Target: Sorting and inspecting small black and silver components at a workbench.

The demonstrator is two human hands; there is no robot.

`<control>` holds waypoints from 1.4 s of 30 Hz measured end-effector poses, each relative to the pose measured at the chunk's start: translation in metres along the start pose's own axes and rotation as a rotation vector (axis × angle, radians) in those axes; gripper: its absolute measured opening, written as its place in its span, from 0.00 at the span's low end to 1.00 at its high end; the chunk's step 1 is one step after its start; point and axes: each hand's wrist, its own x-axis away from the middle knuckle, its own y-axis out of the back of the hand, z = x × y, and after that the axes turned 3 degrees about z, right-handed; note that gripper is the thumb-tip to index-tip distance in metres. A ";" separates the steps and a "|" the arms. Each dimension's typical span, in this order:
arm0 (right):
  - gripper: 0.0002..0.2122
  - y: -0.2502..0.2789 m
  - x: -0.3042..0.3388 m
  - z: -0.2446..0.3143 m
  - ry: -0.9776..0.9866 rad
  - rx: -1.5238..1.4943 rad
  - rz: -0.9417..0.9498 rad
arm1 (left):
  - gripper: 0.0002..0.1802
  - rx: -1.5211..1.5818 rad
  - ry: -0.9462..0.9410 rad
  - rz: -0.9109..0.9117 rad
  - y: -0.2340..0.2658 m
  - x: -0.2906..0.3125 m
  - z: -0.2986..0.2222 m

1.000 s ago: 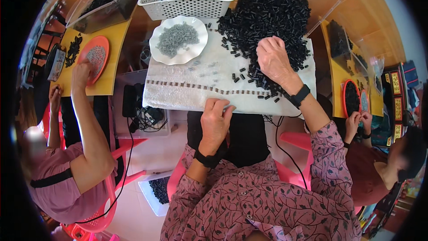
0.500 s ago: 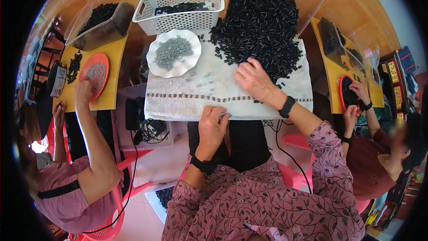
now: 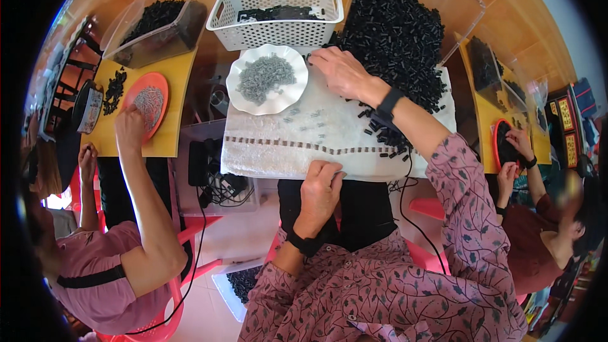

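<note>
My right hand [image 3: 345, 76] reaches over the white towel [image 3: 272, 159], its fingers stretched toward the gap between the white scalloped plate [image 3: 236, 92] and the heap of small black cylindrical pieces [image 3: 399, 31]. Its fingertips are beside a loose black piece near the plate's rim; I cannot tell whether they touch it. Small grey translucent pieces [image 3: 269, 76] are piled on the plate. At the towel's front edge my left hand [image 3: 320, 191] is closed, thumb pressed to fingers; what it pinches, if anything, is hidden. Several clear small pieces [image 3: 311, 114] lie on the towel between my hands.
A white perforated basket [image 3: 275, 35] with black parts stands behind the plate. The black heap spills from a clear bin [image 3: 472, 16]. Co-workers sit at yellow tables on both sides, one by an orange plate [image 3: 163, 82], one by a red-rimmed dish [image 3: 497, 142]. Cables [image 3: 231, 193] hang below.
My right hand has moved away to the back left, toward the plate. Some black pieces now lie spread nearer the towel's front right. My left hand stays closed at the front edge.
</note>
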 end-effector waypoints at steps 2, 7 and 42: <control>0.19 -0.008 -0.018 -0.006 -0.028 -0.028 0.083 | 0.09 0.001 -0.007 -0.004 0.000 0.000 0.001; 0.17 -0.019 -0.038 -0.008 -0.182 -0.082 0.216 | 0.10 -0.028 -0.026 -0.010 0.003 0.000 0.002; 0.11 -0.001 0.059 0.021 0.204 0.101 0.118 | 0.09 -0.005 -0.027 0.011 0.002 0.001 0.003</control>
